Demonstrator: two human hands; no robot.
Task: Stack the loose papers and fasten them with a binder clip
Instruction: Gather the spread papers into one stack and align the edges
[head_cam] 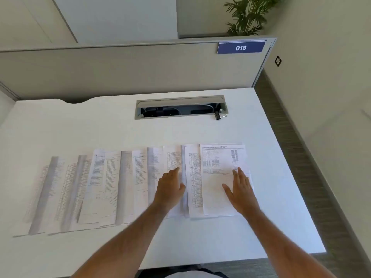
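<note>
**Both hands flat on a row of printed sheets, clip waiting by the cable slot**

A person leans over a white desk (180, 133) with both bare arms stretched forward. The papers (104, 187) lie fanned out in an overlapping row across the middle of the desk, running from the left side to right of centre, each sheet printed with columns of small text. The left hand (170, 189) rests palm down on the sheets near the right part of the row, fingers extended and close together, thumb out to the side, gripping nothing. The right hand (241, 189) lies palm down on the top sheet (220, 157) at the right end of the row, fingers straight and slightly spread, likewise holding nothing. The two hands are near each other but apart, with a strip of paper between them.

The binder clip (218, 116), small and black with silver handles, sits well beyond the papers at the right end of an open cable slot (180, 107) set into the desk. A grey partition (120, 71) stands behind the desk, bearing a blue sign (241, 47) that reads 018. A green plant (247, 15) rises behind the partition.
</note>
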